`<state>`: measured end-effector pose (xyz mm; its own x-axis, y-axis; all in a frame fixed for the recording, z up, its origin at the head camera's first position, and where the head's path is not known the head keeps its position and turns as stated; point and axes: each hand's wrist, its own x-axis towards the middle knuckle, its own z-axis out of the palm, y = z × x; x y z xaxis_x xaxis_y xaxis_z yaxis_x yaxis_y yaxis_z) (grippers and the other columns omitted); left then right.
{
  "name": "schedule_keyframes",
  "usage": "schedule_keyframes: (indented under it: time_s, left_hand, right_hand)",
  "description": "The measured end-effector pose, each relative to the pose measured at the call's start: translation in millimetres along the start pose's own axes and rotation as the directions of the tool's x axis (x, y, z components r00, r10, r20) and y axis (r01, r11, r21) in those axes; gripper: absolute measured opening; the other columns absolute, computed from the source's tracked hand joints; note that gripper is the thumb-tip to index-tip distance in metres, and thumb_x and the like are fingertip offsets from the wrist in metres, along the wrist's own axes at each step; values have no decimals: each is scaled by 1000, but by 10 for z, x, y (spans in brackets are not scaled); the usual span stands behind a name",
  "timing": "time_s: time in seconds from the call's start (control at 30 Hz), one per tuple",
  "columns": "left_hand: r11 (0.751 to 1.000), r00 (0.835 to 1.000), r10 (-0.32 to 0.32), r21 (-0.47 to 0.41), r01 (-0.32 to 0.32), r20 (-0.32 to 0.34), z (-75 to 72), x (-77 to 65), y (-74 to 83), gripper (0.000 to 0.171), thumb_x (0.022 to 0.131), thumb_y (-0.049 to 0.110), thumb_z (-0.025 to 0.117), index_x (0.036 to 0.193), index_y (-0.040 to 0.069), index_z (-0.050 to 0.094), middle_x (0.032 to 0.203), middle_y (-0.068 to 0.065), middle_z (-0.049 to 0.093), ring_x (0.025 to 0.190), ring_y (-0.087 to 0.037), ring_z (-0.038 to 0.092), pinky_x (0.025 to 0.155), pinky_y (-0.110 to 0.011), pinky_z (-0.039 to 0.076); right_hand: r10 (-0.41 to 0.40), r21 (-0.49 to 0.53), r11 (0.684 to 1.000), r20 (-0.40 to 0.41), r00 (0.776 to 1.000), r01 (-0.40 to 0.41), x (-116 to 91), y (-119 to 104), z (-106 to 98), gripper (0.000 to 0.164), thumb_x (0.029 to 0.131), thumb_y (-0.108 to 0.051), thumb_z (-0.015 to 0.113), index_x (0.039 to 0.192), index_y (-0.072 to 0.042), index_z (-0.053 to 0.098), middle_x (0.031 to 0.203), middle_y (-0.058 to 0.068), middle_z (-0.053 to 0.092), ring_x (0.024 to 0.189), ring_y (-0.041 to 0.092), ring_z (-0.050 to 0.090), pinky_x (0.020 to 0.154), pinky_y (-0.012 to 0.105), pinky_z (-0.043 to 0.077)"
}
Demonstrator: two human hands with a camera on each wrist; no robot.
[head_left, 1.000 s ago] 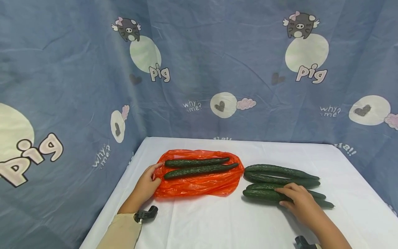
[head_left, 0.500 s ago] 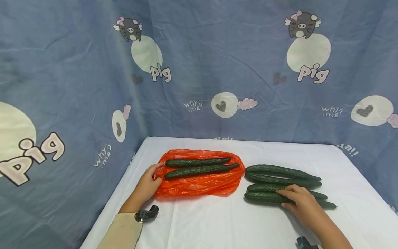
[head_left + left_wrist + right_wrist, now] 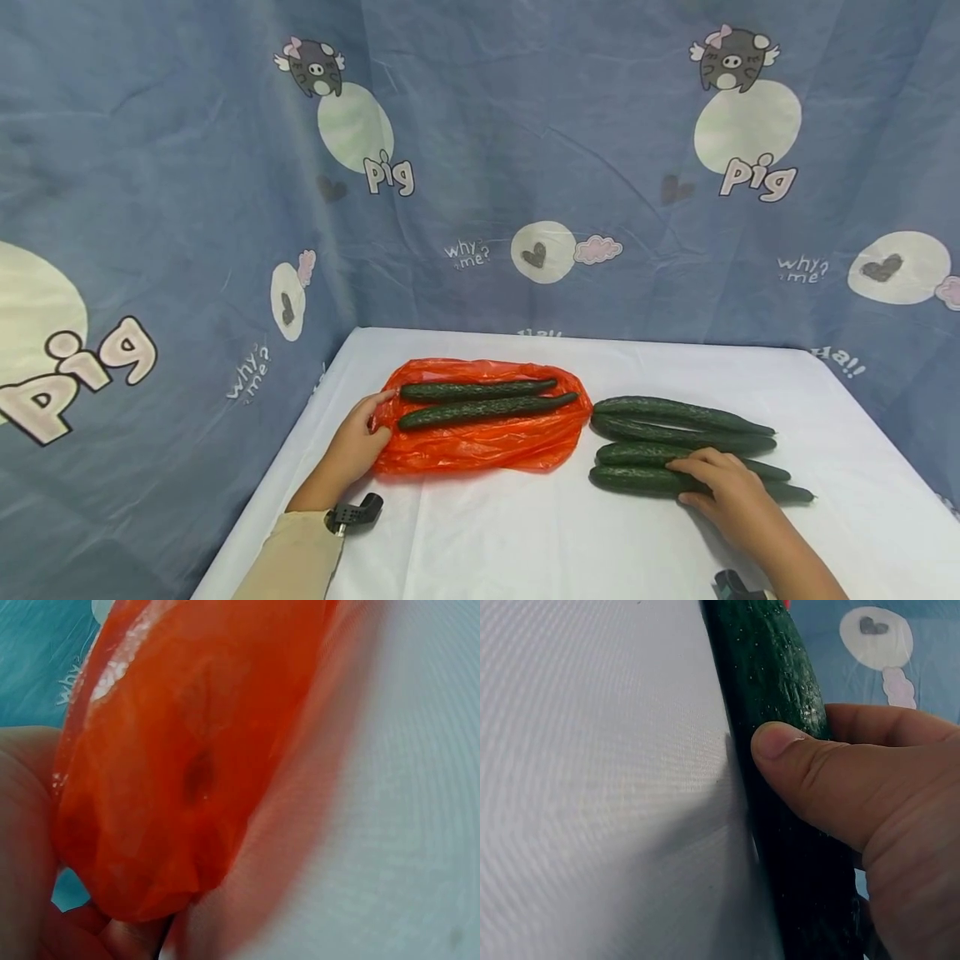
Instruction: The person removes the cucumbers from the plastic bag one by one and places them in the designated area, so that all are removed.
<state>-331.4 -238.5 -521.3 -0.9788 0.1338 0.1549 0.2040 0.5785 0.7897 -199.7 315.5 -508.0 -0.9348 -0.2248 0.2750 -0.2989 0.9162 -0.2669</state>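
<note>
On the left, a red plastic bag (image 3: pixel 480 450) lies spread on the table with two dark green cucumbers (image 3: pixel 487 408) on it. My left hand (image 3: pixel 356 442) pinches the bag's left edge between thumb and fingers; the left wrist view shows the red film (image 3: pixel 180 765) close up. Right of the bag, several more cucumbers (image 3: pixel 667 410) lie side by side. My right hand (image 3: pixel 723 487) grips the nearest cucumber (image 3: pixel 637 478), its thumb along the near side in the right wrist view and its fingers over the top. That cucumber (image 3: pixel 769 675) still rests on the table.
A white cloth (image 3: pixel 555 533) covers the table. Blue curtains (image 3: pixel 465 108) printed with pigs and words hang behind it and along its left and right sides. A dark wrist device (image 3: pixel 356 512) sits on my left wrist.
The view shifts very slightly. Both hands, the bag and the cucumbers otherwise keep their places.
</note>
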Motion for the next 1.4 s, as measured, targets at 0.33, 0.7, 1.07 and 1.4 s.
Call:
schedule_keyframes:
  time_s: [0.33,0.7,1.07,1.4]
  left_hand:
    - [1000,1000,-29,7,29,11,-13,-2,-14,65,94,2,53,157,15,46,161,-16,42,152,-41,35,122,-64,31]
    - [1000,999,-26,5,25,19,-7,3,-16,64,95,3,54,158,14,46,161,-16,41,152,-40,35,122,-63,31]
    - [1000,1000,-17,-2,17,14,-3,22,-14,64,94,2,54,157,14,46,160,-16,43,151,-40,37,121,-63,33]
    - [1000,1000,-16,-3,16,16,-16,23,-6,65,94,2,54,157,13,46,160,-17,42,151,-41,37,121,-63,32]
  right_hand:
    - [80,2,997,66,995,-80,11,-27,5,47,79,-23,89,123,-18,75,118,1,69,115,36,64,94,61,53]
    - [49,5,999,23,999,-49,1,-10,-3,45,78,-28,90,119,-15,76,115,1,69,111,34,65,92,57,56]
    - [102,72,992,14,995,-103,7,-11,-22,40,85,-36,85,118,-14,76,116,4,68,112,36,65,93,59,54]
    - [57,124,991,-68,996,-48,89,-169,-16,36,87,-33,84,118,-17,76,118,1,69,115,34,62,92,64,47]
